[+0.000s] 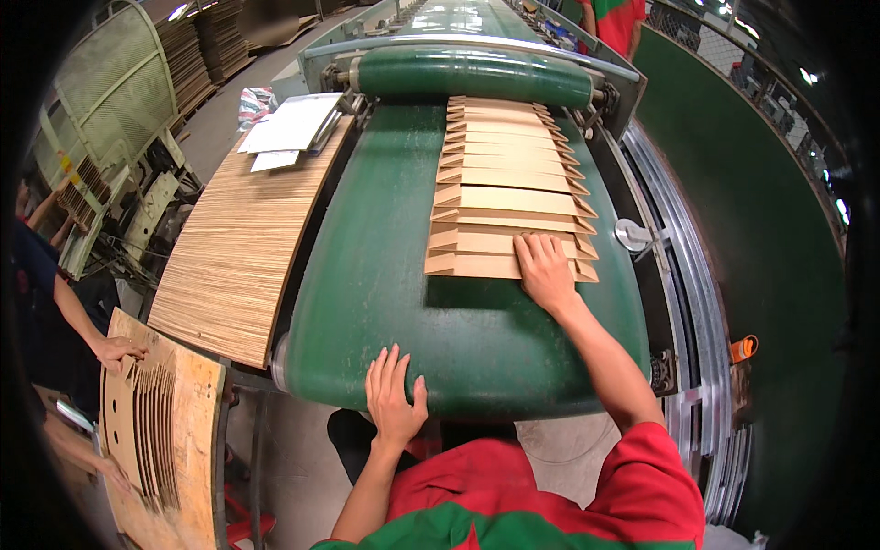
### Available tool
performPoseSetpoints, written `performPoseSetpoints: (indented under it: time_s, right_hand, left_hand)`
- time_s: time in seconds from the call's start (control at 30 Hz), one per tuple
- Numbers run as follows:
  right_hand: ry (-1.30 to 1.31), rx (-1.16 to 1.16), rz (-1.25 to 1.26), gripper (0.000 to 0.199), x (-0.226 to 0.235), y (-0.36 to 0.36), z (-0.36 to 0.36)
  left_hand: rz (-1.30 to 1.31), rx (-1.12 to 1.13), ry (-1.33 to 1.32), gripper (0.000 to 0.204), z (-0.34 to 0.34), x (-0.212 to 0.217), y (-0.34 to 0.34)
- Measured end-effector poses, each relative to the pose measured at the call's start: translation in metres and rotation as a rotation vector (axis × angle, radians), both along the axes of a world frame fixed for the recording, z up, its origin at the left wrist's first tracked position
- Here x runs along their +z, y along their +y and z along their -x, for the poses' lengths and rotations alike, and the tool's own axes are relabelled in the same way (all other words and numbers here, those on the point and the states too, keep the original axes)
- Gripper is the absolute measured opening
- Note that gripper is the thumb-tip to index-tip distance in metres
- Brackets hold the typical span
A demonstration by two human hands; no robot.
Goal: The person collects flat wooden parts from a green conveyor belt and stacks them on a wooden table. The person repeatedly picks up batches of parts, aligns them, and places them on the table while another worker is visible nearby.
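A row of flat folded brown cardboard blanks [507, 179] lies overlapped along a green conveyor belt [376, 275]. My right hand [544, 268] lies flat, fingers spread, on the nearest blank [467, 265] at the row's near end. My left hand [394, 392] rests open and flat on the bare belt near its front edge, holding nothing and apart from the blanks.
A tall edge-on stack of cardboard sheets [240, 247] sits left of the belt, with white papers [291, 124] on its far end. Another person's hand [117, 348] rests at a wooden pallet rack [174, 431] on the left. A person in red [616, 20] stands at the far end. Metal rails [683, 275] run along the right.
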State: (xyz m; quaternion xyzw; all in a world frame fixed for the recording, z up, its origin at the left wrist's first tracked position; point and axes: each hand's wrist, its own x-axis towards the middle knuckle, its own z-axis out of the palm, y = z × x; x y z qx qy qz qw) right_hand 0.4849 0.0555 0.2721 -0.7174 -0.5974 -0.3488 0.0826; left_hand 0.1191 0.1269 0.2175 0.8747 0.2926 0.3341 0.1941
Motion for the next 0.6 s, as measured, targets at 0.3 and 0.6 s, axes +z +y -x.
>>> performPoseSetpoints:
  time_s: [0.3,0.6]
  right_hand:
    - [0.216,-0.019,0.168,0.046,0.037,-0.004,-0.019]
    - [0.14,-0.136,0.258,0.037,0.055,0.022,-0.013]
  left_hand:
    - [0.068,0.016,-0.012,0.047,0.011,-0.001,-0.016]
    - [0.101,0.026,-0.006,0.043,0.005,0.008,-0.019]
